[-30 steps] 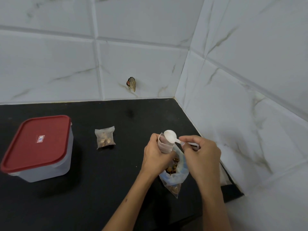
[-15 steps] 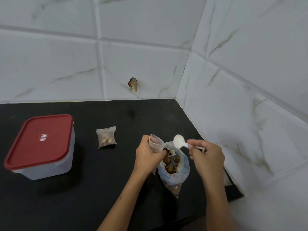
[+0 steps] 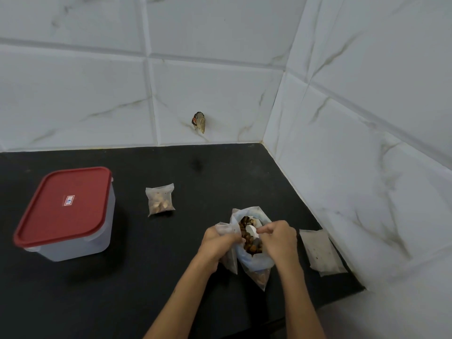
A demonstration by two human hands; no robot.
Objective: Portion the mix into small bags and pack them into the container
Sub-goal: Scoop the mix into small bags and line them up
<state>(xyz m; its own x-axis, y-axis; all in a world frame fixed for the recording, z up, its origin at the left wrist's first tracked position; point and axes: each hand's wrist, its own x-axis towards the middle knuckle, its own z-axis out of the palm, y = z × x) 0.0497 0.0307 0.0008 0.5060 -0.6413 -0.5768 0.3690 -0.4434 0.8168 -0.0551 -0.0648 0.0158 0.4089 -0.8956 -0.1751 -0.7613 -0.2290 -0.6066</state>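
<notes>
Right hand (image 3: 278, 241) is pinching the white spoon (image 3: 252, 233), fingers curled round the handle, bowl dipping into the mix (image 3: 249, 238) inside the big bag (image 3: 254, 260). Handle is mostly hidden under the fingers. Left hand (image 3: 220, 243) is gripping a small bag (image 3: 226, 241) just left of the spoon, fingers curled round it, holding it upright with its mouth up against the big bag's rim. How much is inside the small bag cannot be told; the hand is covering most of it.

Mix is showing as brown and tan chunks, nut-like, with a few pale pieces, piled up near the bag mouth. Big bag is clear plastic with a bluish tint, mouth gaping open, lower corner trailing toward the person on the black counter (image 3: 171, 277).

Just right of the right hand, a flat stack of empty small bags (image 3: 320, 250) is lying by the wall tiles (image 3: 367, 167). Up and left of the grip, well apart, one filled small bag (image 3: 160, 199) is lying flat on the counter, clear, tan pieces inside. Further left, the container (image 3: 71, 216) is sitting with translucent walls and its red lid (image 3: 63, 206) on, a small label on the lid's middle. Beyond the grip, on the back wall, a small dark and tan object (image 3: 199, 122) is sticking out; what it is cannot be told.
</notes>
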